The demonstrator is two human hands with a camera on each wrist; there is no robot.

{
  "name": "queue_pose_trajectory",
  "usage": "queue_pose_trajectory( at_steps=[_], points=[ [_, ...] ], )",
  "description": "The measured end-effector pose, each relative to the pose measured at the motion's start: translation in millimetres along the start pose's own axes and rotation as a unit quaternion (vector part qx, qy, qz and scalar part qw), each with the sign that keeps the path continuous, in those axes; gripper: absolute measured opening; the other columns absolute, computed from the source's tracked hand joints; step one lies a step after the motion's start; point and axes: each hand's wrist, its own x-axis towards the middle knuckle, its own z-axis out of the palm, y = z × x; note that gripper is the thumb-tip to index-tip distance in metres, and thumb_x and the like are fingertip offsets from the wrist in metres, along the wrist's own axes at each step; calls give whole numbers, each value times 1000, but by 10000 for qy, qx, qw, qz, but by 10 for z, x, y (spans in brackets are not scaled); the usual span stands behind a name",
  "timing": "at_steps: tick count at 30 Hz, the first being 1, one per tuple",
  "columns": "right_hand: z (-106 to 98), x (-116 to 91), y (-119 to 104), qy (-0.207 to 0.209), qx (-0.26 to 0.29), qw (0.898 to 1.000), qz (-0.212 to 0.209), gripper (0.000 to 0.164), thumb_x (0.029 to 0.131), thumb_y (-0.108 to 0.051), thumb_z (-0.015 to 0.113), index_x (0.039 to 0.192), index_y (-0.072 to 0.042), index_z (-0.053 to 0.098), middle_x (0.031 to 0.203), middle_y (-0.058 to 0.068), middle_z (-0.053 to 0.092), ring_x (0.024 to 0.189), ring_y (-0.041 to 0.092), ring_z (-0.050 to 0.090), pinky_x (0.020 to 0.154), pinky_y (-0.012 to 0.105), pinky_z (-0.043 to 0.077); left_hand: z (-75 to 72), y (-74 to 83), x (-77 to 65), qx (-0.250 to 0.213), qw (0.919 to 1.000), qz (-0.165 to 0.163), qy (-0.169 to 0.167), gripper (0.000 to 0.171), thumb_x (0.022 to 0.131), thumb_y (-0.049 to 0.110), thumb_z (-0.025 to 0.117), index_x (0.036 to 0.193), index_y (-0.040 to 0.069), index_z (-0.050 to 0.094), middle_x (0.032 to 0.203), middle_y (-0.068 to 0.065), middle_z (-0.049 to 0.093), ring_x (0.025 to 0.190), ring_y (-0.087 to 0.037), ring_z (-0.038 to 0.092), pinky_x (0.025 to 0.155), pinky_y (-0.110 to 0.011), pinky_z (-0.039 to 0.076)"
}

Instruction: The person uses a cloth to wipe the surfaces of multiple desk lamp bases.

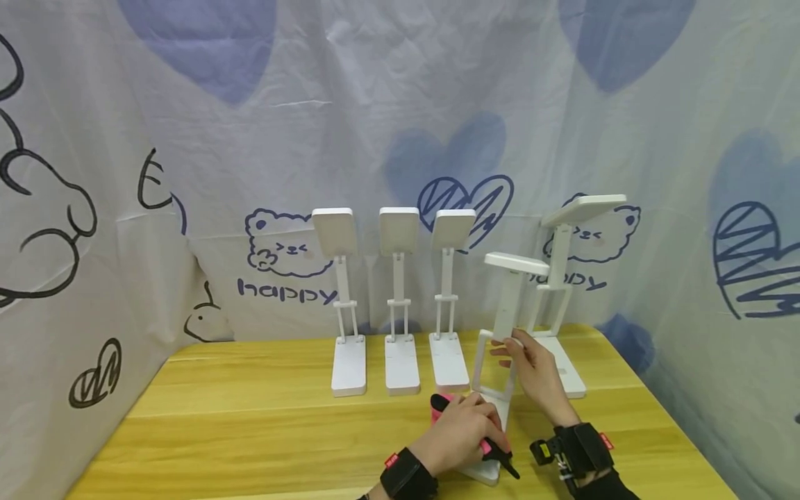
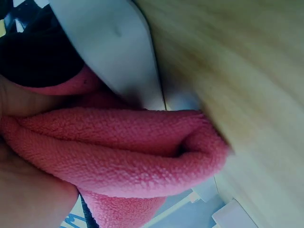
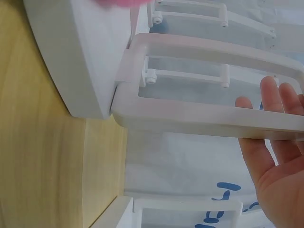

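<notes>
A white folding stand, with a base, a rectangular frame and a tilting top plate, stands near the table's front edge. My left hand grips a pink and black cloth over the stand's base. In the left wrist view the folded fuzzy pink side lies against the base's edge. My right hand holds the stand's upright at the top of the frame. Its fingers reach around one side bar in the right wrist view. The middle of the base is hidden beneath my left hand and the cloth.
Three similar white stands, left, middle and right, line the back of the wooden table. Another stand is behind my right hand. A printed curtain surrounds the table's back and sides.
</notes>
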Motion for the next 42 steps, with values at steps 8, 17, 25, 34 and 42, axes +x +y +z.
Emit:
queue_pose_trajectory(
  at_steps=[8,17,25,34,42],
  points=[
    [-10,-15,-143,-53,-29,10000,-63,31,105,-9,41,131,0,56,112,24,68,97,36,68,78,36,58,-59,6,-153,-265,9996,87,-106,43,82,0,71,91,42,77,100,22,61,94,0,46,81,-18,34],
    [-20,26,-117,-11,-115,9998,-163,28,104,-4,39,125,5,56,109,28,68,94,40,68,76,41,57,-114,-25,-280,-308,9994,145,-4,48,79,-5,66,87,41,76,98,21,60,92,-1,46,78,-17,32],
    [5,27,20,2,-54,9998,-184,30,105,-12,41,127,-1,57,108,23,70,92,30,71,75,33,58,-181,-101,-491,-354,9993,-75,-70,51,79,-8,62,89,40,77,101,19,62,99,-3,50,82,-21,36],
    [9,20,3,-26,-235,9995,-219,31,105,-9,40,130,-1,55,109,21,70,93,31,71,76,36,58,-227,-212,-623,-285,9989,-332,-139,44,81,-2,64,94,38,77,103,17,63,101,-6,52,83,-26,38],
    [25,21,-49,-16,-207,9996,-210,32,104,-1,38,131,5,53,107,28,69,91,42,68,75,46,56,-264,-231,-661,-433,9984,-349,-140,43,83,-3,63,95,35,78,103,16,64,103,-6,53,83,-28,38]
  ],
)
